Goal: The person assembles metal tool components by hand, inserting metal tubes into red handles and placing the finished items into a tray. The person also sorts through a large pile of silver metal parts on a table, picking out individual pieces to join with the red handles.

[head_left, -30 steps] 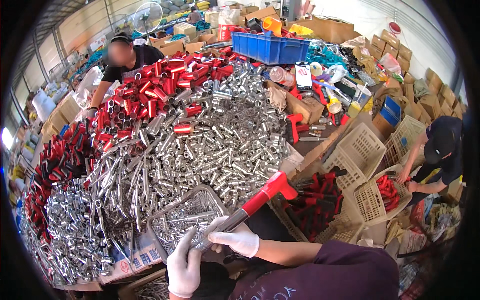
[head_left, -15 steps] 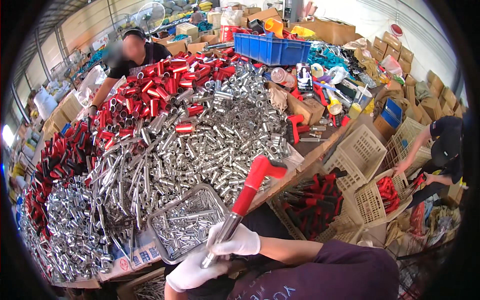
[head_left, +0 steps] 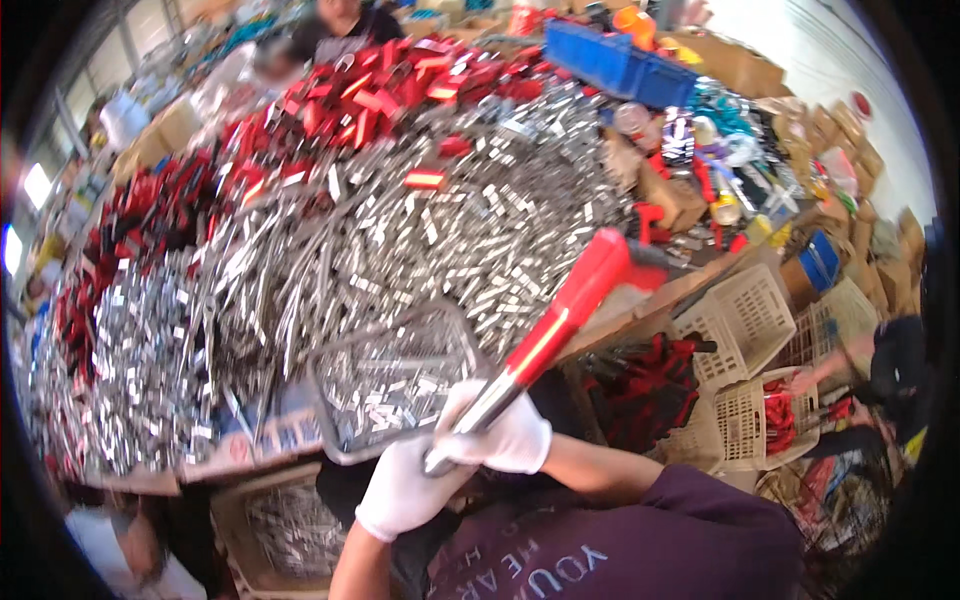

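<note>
Gripping a red-handled tool by its bare metal shaft, both your hands wear white gloves and sit low in the middle of the view. Your right hand wraps fully around the shaft just below the red grip, and your left hand closes around the lower end of the same shaft, touching the right one. The tool slants up and to the right, its red end reaching over the edge of the counter.

Just beyond your hands a wire tray rests near the counter's edge, holding small shiny metal pieces. Behind it the counter is heaped with silver metal parts, and a band of red handles lies along the far side and down the left. A blue crate stands at the far right corner.

To your right, below the counter, pale plastic baskets stand together; one holds red parts, and another person's arm reaches toward it. A further person sits at the far side of the counter.
</note>
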Demonstrator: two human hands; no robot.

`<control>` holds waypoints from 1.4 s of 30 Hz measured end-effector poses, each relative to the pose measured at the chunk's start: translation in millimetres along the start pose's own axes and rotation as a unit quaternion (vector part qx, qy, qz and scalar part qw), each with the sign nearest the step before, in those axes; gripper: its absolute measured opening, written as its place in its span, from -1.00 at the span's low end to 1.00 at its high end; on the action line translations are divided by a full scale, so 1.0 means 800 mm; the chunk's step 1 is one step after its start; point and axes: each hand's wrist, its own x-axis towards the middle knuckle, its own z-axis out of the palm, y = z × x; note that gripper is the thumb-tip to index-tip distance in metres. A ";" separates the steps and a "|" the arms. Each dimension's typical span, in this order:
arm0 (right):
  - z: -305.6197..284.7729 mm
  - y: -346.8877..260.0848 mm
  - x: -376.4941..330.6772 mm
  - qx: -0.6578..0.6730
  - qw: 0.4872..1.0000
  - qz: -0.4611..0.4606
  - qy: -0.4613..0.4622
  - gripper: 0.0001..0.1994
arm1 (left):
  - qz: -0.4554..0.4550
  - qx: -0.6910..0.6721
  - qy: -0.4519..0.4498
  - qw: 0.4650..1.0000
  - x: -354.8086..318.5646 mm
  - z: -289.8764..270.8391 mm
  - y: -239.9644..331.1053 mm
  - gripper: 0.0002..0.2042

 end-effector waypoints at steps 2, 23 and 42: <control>0.003 -0.017 0.006 0.118 0.963 0.244 0.006 -0.91 | 0.003 0.244 0.147 0.958 -0.006 0.017 0.010 -0.81; -0.035 0.150 -0.103 -0.302 0.856 0.363 -0.209 -0.69 | -0.029 0.300 0.220 0.928 -0.012 0.104 -0.390 -0.60; 0.009 0.220 -0.101 -0.394 0.801 0.396 -0.213 -0.63 | -0.164 -0.266 0.275 0.909 -0.019 0.053 -0.396 -0.66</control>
